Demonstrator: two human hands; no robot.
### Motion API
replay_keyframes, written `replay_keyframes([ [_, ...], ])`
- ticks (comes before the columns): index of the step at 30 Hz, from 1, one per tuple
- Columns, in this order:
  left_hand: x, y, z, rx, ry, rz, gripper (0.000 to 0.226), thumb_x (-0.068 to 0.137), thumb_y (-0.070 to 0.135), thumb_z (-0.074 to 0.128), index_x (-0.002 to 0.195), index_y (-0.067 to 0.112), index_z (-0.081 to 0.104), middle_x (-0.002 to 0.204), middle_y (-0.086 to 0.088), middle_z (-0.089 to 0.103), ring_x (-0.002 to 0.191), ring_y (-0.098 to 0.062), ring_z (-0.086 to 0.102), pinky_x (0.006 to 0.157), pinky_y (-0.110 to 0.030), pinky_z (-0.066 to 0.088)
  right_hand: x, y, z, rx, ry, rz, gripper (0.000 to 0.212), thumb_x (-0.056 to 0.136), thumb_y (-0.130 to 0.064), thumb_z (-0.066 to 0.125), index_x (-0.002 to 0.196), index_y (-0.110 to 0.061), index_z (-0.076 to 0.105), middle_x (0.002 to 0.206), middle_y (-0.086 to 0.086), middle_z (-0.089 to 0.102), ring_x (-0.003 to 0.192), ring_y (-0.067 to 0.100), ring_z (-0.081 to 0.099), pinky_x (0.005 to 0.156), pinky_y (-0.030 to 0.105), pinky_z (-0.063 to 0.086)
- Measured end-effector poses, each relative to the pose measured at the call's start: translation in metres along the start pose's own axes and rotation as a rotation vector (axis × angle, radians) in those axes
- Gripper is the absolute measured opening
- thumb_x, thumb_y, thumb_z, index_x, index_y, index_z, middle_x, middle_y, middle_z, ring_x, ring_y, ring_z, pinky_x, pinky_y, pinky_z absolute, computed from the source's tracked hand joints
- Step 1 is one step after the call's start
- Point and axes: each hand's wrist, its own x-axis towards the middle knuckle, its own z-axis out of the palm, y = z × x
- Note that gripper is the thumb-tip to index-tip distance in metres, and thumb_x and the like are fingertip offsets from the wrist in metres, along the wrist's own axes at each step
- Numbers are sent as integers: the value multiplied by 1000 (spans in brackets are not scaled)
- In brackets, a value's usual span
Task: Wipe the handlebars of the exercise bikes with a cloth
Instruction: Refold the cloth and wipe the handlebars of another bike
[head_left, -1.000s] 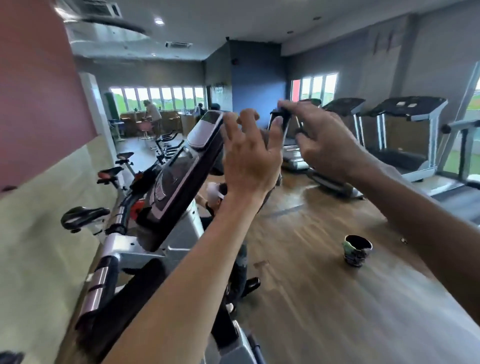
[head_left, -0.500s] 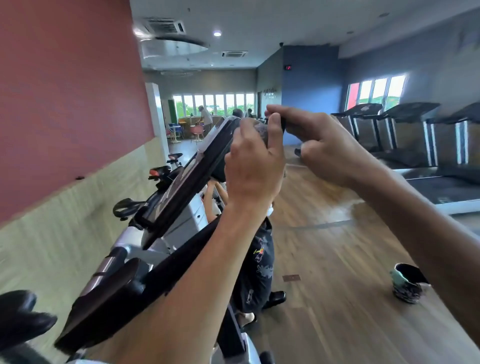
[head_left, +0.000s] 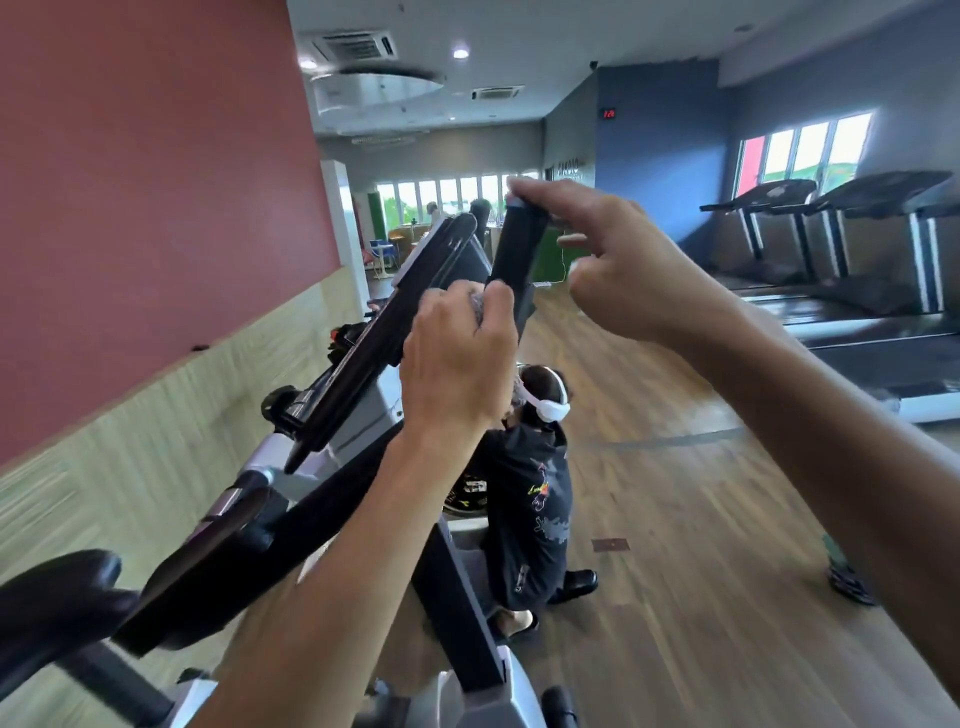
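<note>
The left hand (head_left: 457, 364), clutching a grey cloth (head_left: 477, 304), has slid down the upright black foam handlebar (head_left: 514, 260); the right hand (head_left: 618, 270) pinches its tip, so wiping progresses.

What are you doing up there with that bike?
A person is cleaning an exercise bike in a gym. Their left hand grips a bunched cloth against the lower part of a black upright handlebar, while the right hand holds the top of that handlebar with fingertips. The bike's console tilts just to the left. Another person crouches on the floor behind the bike, and treadmills line the far wall.
</note>
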Motion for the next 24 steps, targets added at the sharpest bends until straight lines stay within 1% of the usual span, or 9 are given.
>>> replay_keyframes([
  [2, 13, 8, 5, -31, 36, 13, 57, 105, 50, 35, 56, 20, 40, 49, 8, 41, 47, -18, 43, 53, -31, 30, 0, 2, -1, 2, -10, -19, 92, 63, -6, 32, 153, -19, 45, 146, -4, 55, 137, 13, 48, 117, 37, 40],
  [3, 19, 9, 8, -57, 59, 34, 60, 106, 50, 34, 55, 19, 41, 46, 8, 40, 43, -16, 40, 51, -30, 29, 1, 3, -2, 16, -18, -20, 91, 64, -5, 33, 153, -19, 45, 146, -4, 55, 137, 13, 48, 117, 38, 41],
  [7, 22, 4, 11, -106, 90, 115, 51, 105, 39, 35, 59, 17, 43, 48, 5, 43, 44, -19, 40, 47, -35, 32, 2, 9, -4, 62, -44, -17, 92, 65, -1, 35, 154, -24, 44, 150, -6, 52, 140, 11, 45, 118, 36, 39],
  [10, -2, -11, 1, 51, 32, 150, 48, 105, 40, 35, 60, 24, 38, 48, 7, 40, 44, -12, 38, 50, -31, 30, 2, 15, -9, 60, -107, -38, 93, 68, 1, 37, 157, -27, 39, 156, -9, 47, 144, 6, 41, 118, 27, 35],
  [12, -18, -18, -7, 182, 19, 144, 50, 106, 48, 32, 62, 26, 42, 51, 9, 45, 47, -9, 46, 52, -30, 32, 3, 19, -14, 69, -167, -46, 95, 73, 12, 38, 159, -28, 34, 159, -9, 43, 145, 3, 38, 116, 23, 33],
  [13, -20, -19, -7, 221, 27, 128, 51, 105, 53, 29, 64, 26, 45, 54, 10, 48, 50, -8, 49, 53, -30, 35, 4, 20, -16, 82, -185, -45, 96, 72, 12, 38, 159, -29, 33, 159, -9, 42, 146, 3, 38, 115, 22, 34],
  [16, -8, 0, 4, 188, 74, 92, 57, 104, 60, 20, 78, 24, 55, 68, 6, 57, 62, -17, 58, 59, -36, 46, 4, 20, -15, 119, -195, -53, 99, 64, -1, 33, 158, -31, 34, 159, -10, 43, 145, 5, 41, 113, 25, 40],
  [19, 15, 21, 16, 230, 156, 166, 68, 102, 62, 14, 99, 15, 64, 88, -2, 65, 75, -23, 63, 63, -37, 47, 1, 21, -12, 156, -202, -74, 101, 61, -2, 31, 159, -29, 33, 160, -9, 41, 143, 5, 43, 113, 23, 43],
  [24, 22, 17, 16, 191, 146, 248, 67, 101, 59, 16, 111, 14, 64, 94, -2, 66, 79, -23, 64, 64, -41, 51, -3, 22, -10, 126, -188, -97, 98, 66, 5, 36, 159, -27, 32, 158, -10, 41, 142, 2, 42, 114, 17, 36],
])
